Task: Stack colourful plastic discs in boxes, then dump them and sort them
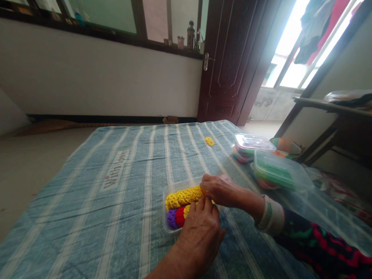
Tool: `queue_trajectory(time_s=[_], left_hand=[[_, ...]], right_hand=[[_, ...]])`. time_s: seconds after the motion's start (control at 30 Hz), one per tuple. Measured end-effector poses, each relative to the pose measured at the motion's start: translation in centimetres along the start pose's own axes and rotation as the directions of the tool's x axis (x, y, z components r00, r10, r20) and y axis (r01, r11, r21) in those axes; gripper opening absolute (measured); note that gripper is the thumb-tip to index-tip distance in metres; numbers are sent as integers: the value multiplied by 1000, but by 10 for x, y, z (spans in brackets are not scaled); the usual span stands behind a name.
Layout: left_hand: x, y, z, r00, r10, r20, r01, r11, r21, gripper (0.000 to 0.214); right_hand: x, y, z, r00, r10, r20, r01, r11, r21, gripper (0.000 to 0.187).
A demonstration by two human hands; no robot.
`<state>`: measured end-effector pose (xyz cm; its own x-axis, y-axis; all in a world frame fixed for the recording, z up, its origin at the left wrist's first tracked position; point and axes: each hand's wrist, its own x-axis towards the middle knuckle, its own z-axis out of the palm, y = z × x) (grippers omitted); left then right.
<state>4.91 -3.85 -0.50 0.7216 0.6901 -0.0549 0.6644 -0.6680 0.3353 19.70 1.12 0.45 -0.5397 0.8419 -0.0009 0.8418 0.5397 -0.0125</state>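
Observation:
A clear plastic box [171, 231] stands on the cloth in front of me. Inside, a row of yellow crocheted pieces [184, 197] lies stacked on edge along the far side. Nearer to me is a second row, with purple pieces [172, 219], red pieces [180, 216] and some yellow ones. My right hand [219, 190] is closed at the right end of the far yellow row, its fingertips partly hidden. My left hand [202, 228] reaches over the near row, fingers bent down and together on the yellow pieces there; it covers the box's right part.
A single yellow crocheted piece [209, 141] lies farther back on the striped cloth [136, 186]. To the right stand two lidded plastic boxes, one with a pale lid [255, 142] and one with green contents [276, 170]. Behind are a dark door [229, 58] and a shelf [328, 104].

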Motion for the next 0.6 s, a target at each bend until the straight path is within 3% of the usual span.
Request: queue_trajectory(time_s=[0.23,0.6], left_hand=[[-6,5,-10,1000,24,0,-24,997,72,33],[-6,3,-7,997,69,39,-74,985,155,37]], right_hand=[[0,-1,2,1000,12,-12,-12,1000,3,11],[5,-3,4,1000,-7,-29,7,1000,13,12]])
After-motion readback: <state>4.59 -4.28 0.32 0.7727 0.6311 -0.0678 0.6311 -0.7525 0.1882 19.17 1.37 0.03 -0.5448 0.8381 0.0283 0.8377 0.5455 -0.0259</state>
